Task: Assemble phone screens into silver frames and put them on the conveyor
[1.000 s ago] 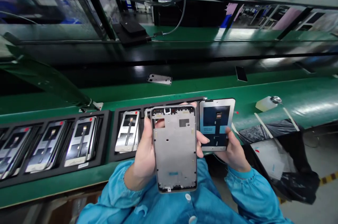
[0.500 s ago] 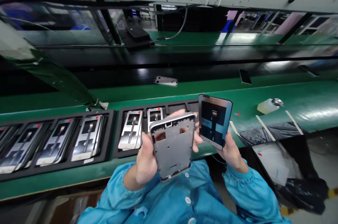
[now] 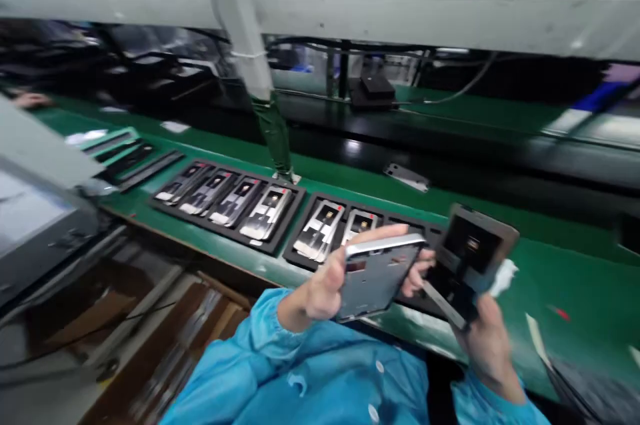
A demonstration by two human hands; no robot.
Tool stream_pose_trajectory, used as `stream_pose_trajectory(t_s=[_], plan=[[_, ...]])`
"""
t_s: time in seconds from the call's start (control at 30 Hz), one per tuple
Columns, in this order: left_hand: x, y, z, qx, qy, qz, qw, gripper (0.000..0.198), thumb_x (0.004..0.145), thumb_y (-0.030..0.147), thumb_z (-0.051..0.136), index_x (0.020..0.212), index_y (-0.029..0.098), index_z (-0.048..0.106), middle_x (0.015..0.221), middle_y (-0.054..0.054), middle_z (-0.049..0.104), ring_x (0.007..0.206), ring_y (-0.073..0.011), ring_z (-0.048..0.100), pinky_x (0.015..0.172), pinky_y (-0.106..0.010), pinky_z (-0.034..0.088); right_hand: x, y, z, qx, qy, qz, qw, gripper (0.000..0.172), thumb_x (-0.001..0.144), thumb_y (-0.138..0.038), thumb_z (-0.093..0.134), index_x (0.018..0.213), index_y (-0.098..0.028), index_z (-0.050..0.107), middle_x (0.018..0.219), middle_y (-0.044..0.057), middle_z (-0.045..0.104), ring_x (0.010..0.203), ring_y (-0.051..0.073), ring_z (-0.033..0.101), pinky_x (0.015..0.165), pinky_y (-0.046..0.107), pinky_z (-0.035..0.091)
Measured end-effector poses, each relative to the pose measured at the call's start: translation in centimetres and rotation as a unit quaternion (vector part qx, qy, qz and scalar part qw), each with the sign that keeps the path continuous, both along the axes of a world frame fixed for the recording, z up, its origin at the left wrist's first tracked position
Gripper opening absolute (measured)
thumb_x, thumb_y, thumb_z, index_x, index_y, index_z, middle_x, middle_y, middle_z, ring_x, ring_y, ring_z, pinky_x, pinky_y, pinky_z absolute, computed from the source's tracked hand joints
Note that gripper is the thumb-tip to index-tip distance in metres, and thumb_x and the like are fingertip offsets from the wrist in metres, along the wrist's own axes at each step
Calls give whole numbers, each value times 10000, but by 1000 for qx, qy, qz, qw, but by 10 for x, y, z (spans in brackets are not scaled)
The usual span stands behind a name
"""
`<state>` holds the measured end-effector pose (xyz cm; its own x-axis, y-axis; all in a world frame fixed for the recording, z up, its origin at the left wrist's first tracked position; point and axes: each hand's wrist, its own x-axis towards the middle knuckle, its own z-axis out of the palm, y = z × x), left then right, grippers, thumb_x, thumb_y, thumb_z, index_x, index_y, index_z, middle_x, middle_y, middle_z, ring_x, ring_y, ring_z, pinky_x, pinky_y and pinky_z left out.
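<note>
My left hand (image 3: 325,285) is closed round a grey phone frame (image 3: 377,281), thumb on the near side and fingers behind, its cut-out inner face turned up toward me. To its right, my right hand (image 3: 487,341) grips a phone screen panel (image 3: 470,258) by its lower edge, tilted, with a dark back and a flex cable showing. The two parts are held apart above the bench. Behind them lies a black tray (image 3: 290,255) with stacked phone screens (image 3: 319,231), partly hidden by my left hand and the frame.
Left of it stands another black tray (image 3: 273,248) with several stacks of screens. A green-wrapped post (image 3: 273,138) rises behind the trays. A loose phone frame (image 3: 407,177) lies further back. At far left, another person's hand (image 3: 31,100) shows near a grey machine (image 3: 40,225).
My view has swung left, bringing more trays and the machine into sight. Both hands keep their parts; the screen panel in my right hand has tilted.
</note>
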<state>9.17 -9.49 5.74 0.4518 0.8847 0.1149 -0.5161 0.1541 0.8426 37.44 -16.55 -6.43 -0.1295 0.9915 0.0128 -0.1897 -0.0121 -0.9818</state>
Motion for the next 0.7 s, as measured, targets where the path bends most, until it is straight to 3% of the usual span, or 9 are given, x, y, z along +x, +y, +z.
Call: stream_pose_trajectory(t_s=[0.07,0.17,0.3,0.37,0.5,0.6,0.7], plan=[[1,-4,2,51,-90,-62,993,858,984,896,647,1525,236,734,1371,-177,811,1215,-431,810,943,-545,692,-22,7,19,-11,21,-70,997,627,1052,-827,560,1474,-420,782,1295,91,874,1141,458,843,1015,709,701],[8,-1,8,115,-208,-137,962,610,1142,721,511,1574,328,688,1374,-114,807,1077,-310,827,885,-466,682,-41,20,46,-5,70,-116,991,726,1006,-877,640,1381,-282,823,1323,135,866,985,388,876,932,584,742],[17,-1,16,132,-228,-192,945,598,1183,683,389,1635,382,639,1400,-84,777,1032,-276,809,847,-435,668,-48,26,64,-28,77,-129,988,687,972,-828,753,1321,-240,824,1303,149,875,1132,382,870,962,508,747],[18,-4,16,124,-228,-209,943,622,1175,710,352,1653,420,624,1407,-74,769,1025,-292,816,821,-439,670,-49,26,63,-55,69,-147,985,592,950,-744,833,1271,-247,828,1312,145,874,1200,383,856,994,499,743],[14,-9,9,87,-220,-192,952,641,1113,770,461,1604,424,683,1391,-99,771,1012,-318,810,778,-439,674,-50,29,51,-85,69,-172,979,561,915,-695,878,1243,-245,810,1358,151,860,1068,362,879,895,495,764],[13,-10,5,72,-217,-186,956,632,1096,770,480,1579,428,702,1383,-105,774,1009,-334,810,789,-471,685,-44,37,34,-80,40,-199,976,540,926,-676,873,1225,-231,803,1285,148,874,1066,344,873,947,498,749],[14,-8,8,88,-209,-197,954,649,1100,775,421,1601,446,667,1383,-89,778,993,-337,824,764,-468,687,-31,49,9,-55,-65,-222,971,512,940,-680,825,1140,-209,803,1107,138,883,1114,347,854,1013,488,714]])
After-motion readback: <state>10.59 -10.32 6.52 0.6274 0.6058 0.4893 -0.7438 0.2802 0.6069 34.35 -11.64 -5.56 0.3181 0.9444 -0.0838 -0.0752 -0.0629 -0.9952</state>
